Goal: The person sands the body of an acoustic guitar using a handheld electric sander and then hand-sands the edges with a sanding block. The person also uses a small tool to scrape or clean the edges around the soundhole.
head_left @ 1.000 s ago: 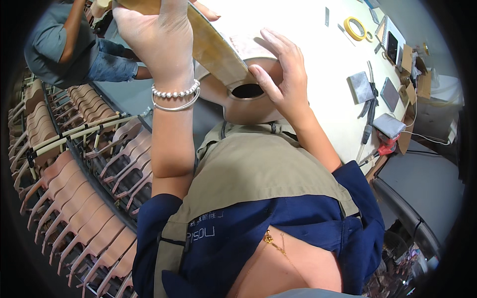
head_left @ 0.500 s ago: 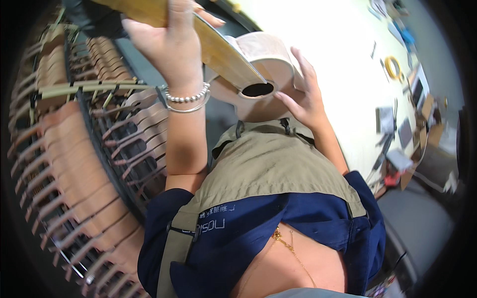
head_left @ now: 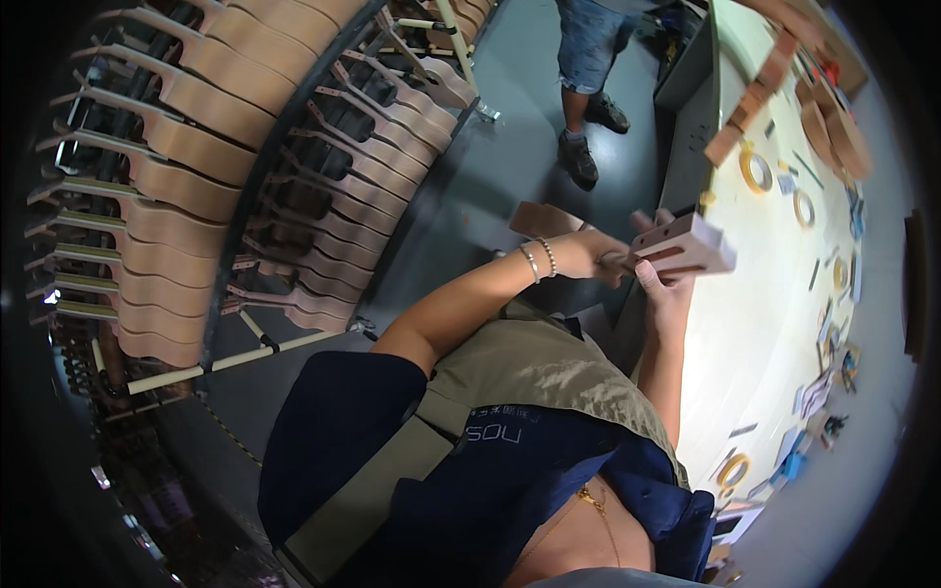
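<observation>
An unfinished wooden ukulele or small guitar is in my hands, its slotted headstock (head_left: 681, 247) turned toward the right above the bench edge. My left hand (head_left: 591, 257), with bracelets at the wrist, is closed round the neck just left of the headstock. Under the headstock, my right hand (head_left: 667, 286) grips it with the thumb up on its near side. Beyond my left wrist shows a brown wooden part (head_left: 547, 220); I cannot tell whether it is the same instrument's body. Motion blurs the fingers a little.
Racks of instrument bodies with necks (head_left: 186, 167) stand to the left. A pale bench (head_left: 755, 343) curves along the right, with tape rolls (head_left: 755, 171) and tools. At the far end, a co-worker (head_left: 593, 49) stands; a hand reaches over the bench near a wooden piece (head_left: 755, 98).
The instrument has swung round: its soundhole and fretboard faced up before, and now the headstock points right. My left hand has moved right, nearer my right hand. The view has turned, showing the co-worker.
</observation>
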